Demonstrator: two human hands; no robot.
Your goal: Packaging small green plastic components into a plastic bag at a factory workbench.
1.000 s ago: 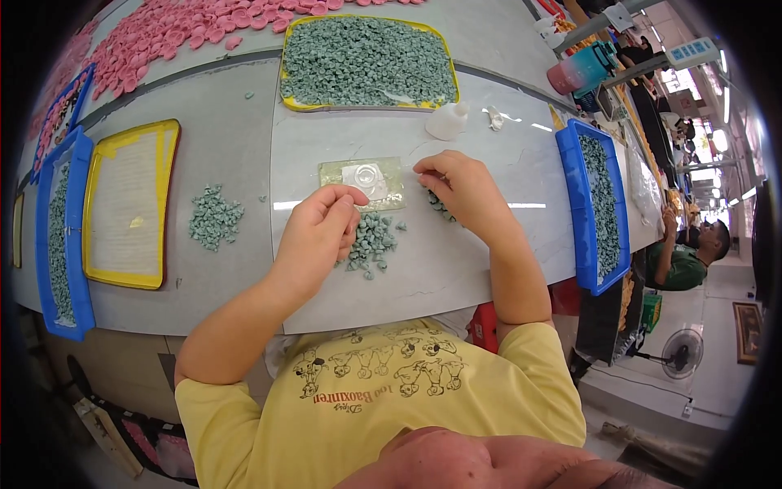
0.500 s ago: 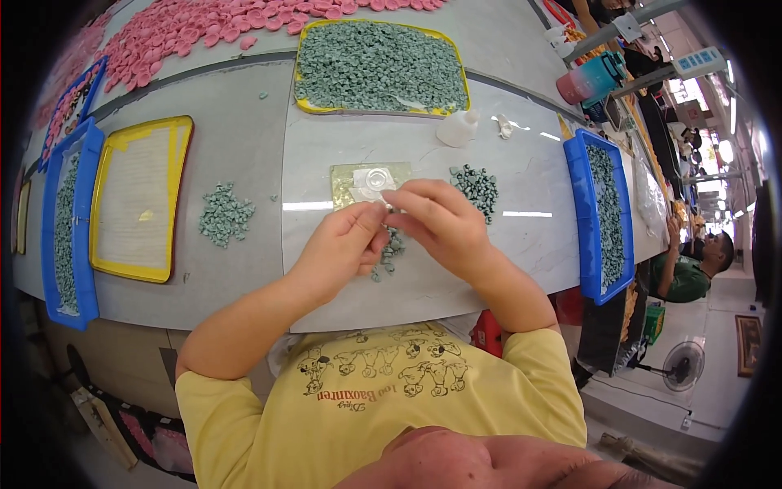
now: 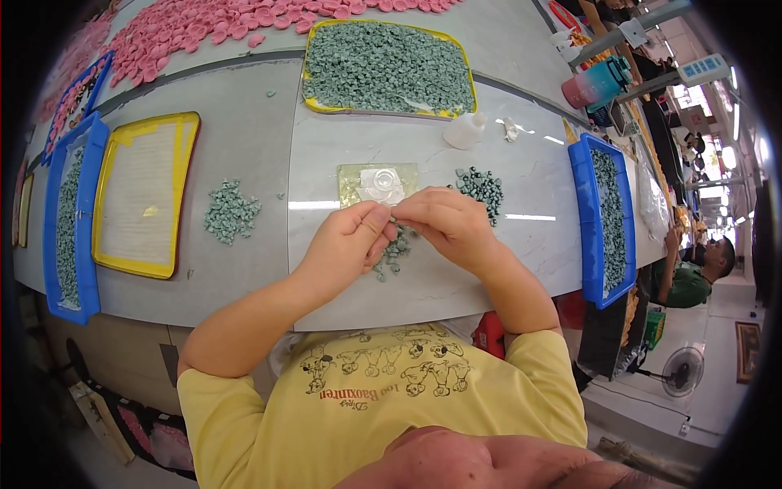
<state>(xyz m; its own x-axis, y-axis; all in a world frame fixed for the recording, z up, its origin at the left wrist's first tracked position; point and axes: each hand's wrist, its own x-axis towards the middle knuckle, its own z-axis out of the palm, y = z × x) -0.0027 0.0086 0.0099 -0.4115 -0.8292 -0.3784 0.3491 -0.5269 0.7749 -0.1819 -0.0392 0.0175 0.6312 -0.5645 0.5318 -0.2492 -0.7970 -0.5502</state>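
Observation:
Over the middle of the table, my left hand (image 3: 349,243) and my right hand (image 3: 450,222) meet at the fingertips. The left thumb and forefinger pinch what looks like a small green piece, mostly covered by the fingers. The right fingers are closed against the same spot; what they grip is too small to make out. Just beyond the fingertips, a small clear round dish (image 3: 385,181) sits on a yellowish-green pad (image 3: 350,181). A few loose green pieces (image 3: 397,251) lie beneath my hands. To the right is a heap of darker, shiny green pieces (image 3: 481,191).
A yellow-rimmed tray (image 3: 471,88) full of green pieces stands at the back, near a white squeeze bottle (image 3: 463,132). Leftward are a green heap (image 3: 230,212), a yellow-edged board (image 3: 138,196) and a blue bin (image 3: 92,204). Another blue bin (image 3: 592,220) stands right; pink pieces (image 3: 204,28) cover the far left.
My right fingertips have drawn back from beside the clear dish and closed in against the left fingertips. The whole view has shifted slightly.

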